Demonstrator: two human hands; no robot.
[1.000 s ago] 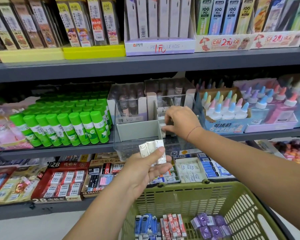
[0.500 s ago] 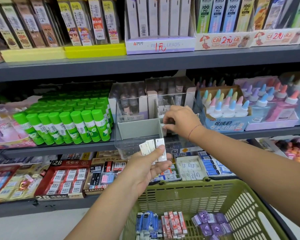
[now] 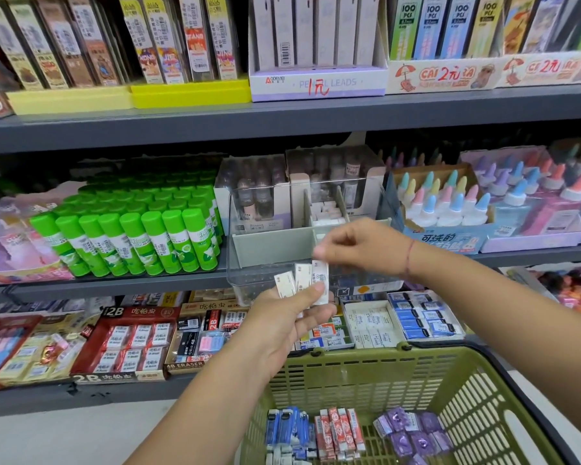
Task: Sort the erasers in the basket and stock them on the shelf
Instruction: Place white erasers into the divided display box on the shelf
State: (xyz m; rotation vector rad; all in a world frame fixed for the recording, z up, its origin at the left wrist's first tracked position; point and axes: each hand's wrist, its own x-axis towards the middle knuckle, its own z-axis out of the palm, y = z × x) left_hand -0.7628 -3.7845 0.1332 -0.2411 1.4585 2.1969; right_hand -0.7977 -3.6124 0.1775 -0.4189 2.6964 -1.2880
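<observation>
Facing a grey metal shop shelf. Near right, looking down on an olive-green plastic basket with blue, red and purple wrapped erasers inside. Before a clear plastic bin, gripping three white sleeved erasers fanned in the left hand; pinching the rightmost one's top with the right hand.

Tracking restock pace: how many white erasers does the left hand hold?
3 white erasers fanned in the left hand: that middle one, the left one, and the right one, its top pinched by the right hand. Others may be hidden.
</observation>
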